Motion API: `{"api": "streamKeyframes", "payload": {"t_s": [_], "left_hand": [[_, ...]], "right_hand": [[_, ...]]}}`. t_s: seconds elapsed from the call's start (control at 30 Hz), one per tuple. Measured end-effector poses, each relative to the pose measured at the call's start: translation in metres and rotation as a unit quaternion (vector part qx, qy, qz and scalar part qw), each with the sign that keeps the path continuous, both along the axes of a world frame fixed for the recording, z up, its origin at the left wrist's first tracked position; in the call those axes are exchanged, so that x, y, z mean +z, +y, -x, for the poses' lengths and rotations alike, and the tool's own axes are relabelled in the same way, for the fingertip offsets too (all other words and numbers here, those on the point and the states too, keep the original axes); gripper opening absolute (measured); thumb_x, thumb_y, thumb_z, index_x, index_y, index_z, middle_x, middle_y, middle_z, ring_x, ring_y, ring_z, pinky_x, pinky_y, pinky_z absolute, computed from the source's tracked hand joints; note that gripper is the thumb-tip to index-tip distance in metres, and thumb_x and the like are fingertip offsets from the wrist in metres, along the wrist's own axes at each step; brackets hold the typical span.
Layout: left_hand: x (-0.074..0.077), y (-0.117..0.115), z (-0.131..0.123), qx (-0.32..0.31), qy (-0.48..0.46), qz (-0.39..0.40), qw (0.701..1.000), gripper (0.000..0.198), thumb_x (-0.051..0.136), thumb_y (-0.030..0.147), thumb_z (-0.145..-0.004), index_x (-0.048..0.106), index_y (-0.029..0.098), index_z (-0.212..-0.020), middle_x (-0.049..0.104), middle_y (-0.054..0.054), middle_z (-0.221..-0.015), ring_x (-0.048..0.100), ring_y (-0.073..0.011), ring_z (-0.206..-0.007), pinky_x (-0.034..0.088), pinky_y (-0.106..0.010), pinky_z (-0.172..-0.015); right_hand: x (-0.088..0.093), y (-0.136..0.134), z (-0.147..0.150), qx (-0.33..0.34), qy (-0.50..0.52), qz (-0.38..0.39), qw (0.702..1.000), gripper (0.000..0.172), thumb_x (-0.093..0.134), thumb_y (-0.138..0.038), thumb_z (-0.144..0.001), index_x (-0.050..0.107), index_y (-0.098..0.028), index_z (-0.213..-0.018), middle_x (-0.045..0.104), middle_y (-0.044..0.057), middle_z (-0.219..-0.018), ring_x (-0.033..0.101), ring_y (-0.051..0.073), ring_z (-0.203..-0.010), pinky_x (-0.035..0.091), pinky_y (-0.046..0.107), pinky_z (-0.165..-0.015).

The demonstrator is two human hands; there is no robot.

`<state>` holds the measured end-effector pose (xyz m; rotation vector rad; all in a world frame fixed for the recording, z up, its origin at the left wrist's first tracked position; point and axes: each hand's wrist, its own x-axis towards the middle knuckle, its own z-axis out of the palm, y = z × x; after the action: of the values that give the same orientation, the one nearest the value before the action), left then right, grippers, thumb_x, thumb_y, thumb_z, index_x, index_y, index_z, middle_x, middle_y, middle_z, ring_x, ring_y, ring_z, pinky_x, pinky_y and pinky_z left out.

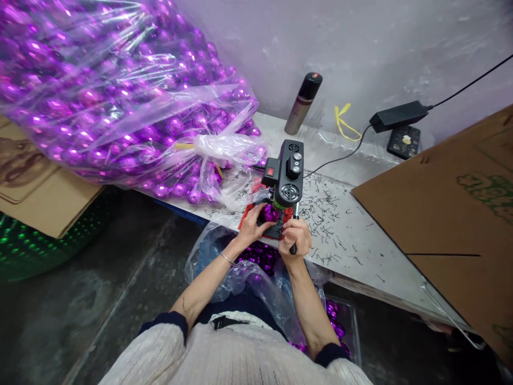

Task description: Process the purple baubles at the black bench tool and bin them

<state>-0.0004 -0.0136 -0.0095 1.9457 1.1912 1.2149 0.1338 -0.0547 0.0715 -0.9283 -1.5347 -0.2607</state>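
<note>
A shiny purple ball sits under the head of a small black bench press machine. My left hand grips the ball from its left side, thumb and fingers around it. My right hand is wrapped round the machine's black-tipped lever handle, to the right of the ball. Part of the ball is hidden by the machine's head. Beneath the machine lies a red sheet. Just below the table edge, an open clear plastic bag near my lap holds more purple balls.
A huge clear bag of purple balls fills the left. Thin dark scraps litter the white table. A spray can, yellow tie and power adapter stand behind; a cardboard box is at right.
</note>
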Motion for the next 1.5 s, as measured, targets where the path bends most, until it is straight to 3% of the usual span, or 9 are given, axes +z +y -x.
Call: {"api": "streamKeyframes", "payload": {"t_s": [0.3, 0.5, 0.63, 0.73, 0.83, 1.0, 1.13, 1.27, 1.5], "left_hand": [[-0.004, 0.002, 0.0, -0.004, -0.003, -0.029, 1.0, 0.061, 0.071, 0.048, -0.09, 0.051, 0.02, -0.14, 0.067, -0.014, -0.133, 0.065, -0.0277, -0.125, 0.054, -0.045, -0.107], [-0.004, 0.002, -0.002, -0.011, -0.009, -0.034, 0.999, 0.063, 0.072, 0.047, -0.089, 0.049, 0.02, -0.141, 0.066, -0.015, -0.133, 0.064, -0.0282, -0.126, 0.053, -0.046, -0.106], [-0.003, -0.027, 0.01, -0.038, 0.024, -0.113, 0.993, 0.064, 0.065, 0.037, -0.095, 0.038, 0.021, -0.151, 0.06, -0.017, -0.14, 0.058, -0.0289, -0.134, 0.05, -0.05, -0.11], [-0.005, -0.062, 0.027, -0.094, 0.099, -0.19, 0.972, 0.06, 0.063, 0.036, -0.096, 0.041, 0.025, -0.151, 0.053, -0.018, -0.146, 0.054, -0.0301, -0.137, 0.047, -0.053, -0.111], [-0.003, -0.075, 0.041, -0.116, 0.125, -0.225, 0.959, 0.068, 0.064, 0.058, -0.09, 0.048, 0.022, -0.146, 0.049, -0.022, -0.149, 0.052, -0.0337, -0.137, 0.047, -0.056, -0.11], [0.031, 0.011, 0.054, 0.073, 0.148, -0.141, 0.976, 0.038, 0.044, 0.023, -0.101, 0.057, 0.018, -0.137, 0.062, -0.017, -0.137, 0.057, -0.0276, -0.132, 0.046, -0.05, -0.112], [0.073, 0.111, 0.066, 0.239, 0.304, 0.047, 0.921, 0.045, 0.045, 0.006, -0.091, 0.057, -0.001, -0.133, 0.058, -0.03, -0.137, 0.054, -0.0359, -0.133, 0.043, -0.049, -0.112], [0.096, 0.158, 0.073, 0.205, 0.367, 0.14, 0.897, 0.037, 0.045, 0.019, -0.097, 0.068, 0.002, -0.121, 0.067, -0.028, -0.124, 0.061, -0.038, -0.124, 0.046, -0.047, -0.105], [0.101, 0.168, 0.066, 0.168, 0.355, 0.184, 0.901, 0.034, 0.054, 0.023, -0.095, 0.07, 0.003, -0.117, 0.071, -0.027, -0.117, 0.065, -0.0401, -0.12, 0.049, -0.047, -0.1]], "right_hand": [[-0.005, 0.003, 0.001, 0.006, -0.035, -0.028, 0.999, 0.025, 0.039, -0.023, -0.101, 0.047, -0.024, -0.077, 0.056, -0.001, -0.072, 0.053, 0.013, -0.062, 0.045, 0.03, -0.061], [0.042, -0.003, 0.005, -0.016, 0.057, 0.063, 0.996, 0.027, 0.042, -0.017, -0.098, 0.048, -0.023, -0.072, 0.056, 0.0, -0.07, 0.058, 0.013, -0.066, 0.044, 0.03, -0.062], [0.069, -0.005, 0.005, -0.016, 0.072, 0.109, 0.991, 0.028, 0.045, -0.017, -0.098, 0.05, -0.023, -0.071, 0.056, -0.001, -0.067, 0.058, 0.013, -0.066, 0.045, 0.03, -0.064], [0.063, -0.008, 0.004, 0.001, 0.051, 0.092, 0.994, 0.026, 0.046, -0.013, -0.096, 0.051, -0.022, -0.072, 0.058, -0.001, -0.069, 0.059, 0.013, -0.067, 0.045, 0.03, -0.064], [0.048, -0.01, 0.003, 0.005, 0.031, 0.08, 0.996, 0.025, 0.046, -0.009, -0.094, 0.052, -0.022, -0.074, 0.06, 0.0, -0.071, 0.06, 0.014, -0.069, 0.045, 0.029, -0.064], [0.037, -0.01, 0.003, 0.007, 0.037, 0.062, 0.997, 0.023, 0.048, -0.006, -0.092, 0.052, -0.022, -0.075, 0.06, 0.0, -0.072, 0.06, 0.014, -0.069, 0.044, 0.028, -0.063], [0.038, -0.009, 0.004, 0.011, 0.038, 0.06, 0.997, 0.023, 0.048, -0.007, -0.092, 0.053, -0.022, -0.075, 0.06, -0.001, -0.071, 0.06, 0.014, -0.068, 0.044, 0.029, -0.062], [0.038, -0.01, 0.006, 0.005, 0.034, 0.063, 0.997, 0.024, 0.048, -0.007, -0.092, 0.053, -0.022, -0.074, 0.06, -0.001, -0.072, 0.059, 0.013, -0.068, 0.044, 0.028, -0.062], [0.039, -0.009, 0.007, -0.008, 0.022, 0.056, 0.998, 0.025, 0.046, -0.006, -0.092, 0.052, -0.022, -0.073, 0.059, -0.001, -0.069, 0.06, 0.013, -0.067, 0.045, 0.028, -0.062]]}}
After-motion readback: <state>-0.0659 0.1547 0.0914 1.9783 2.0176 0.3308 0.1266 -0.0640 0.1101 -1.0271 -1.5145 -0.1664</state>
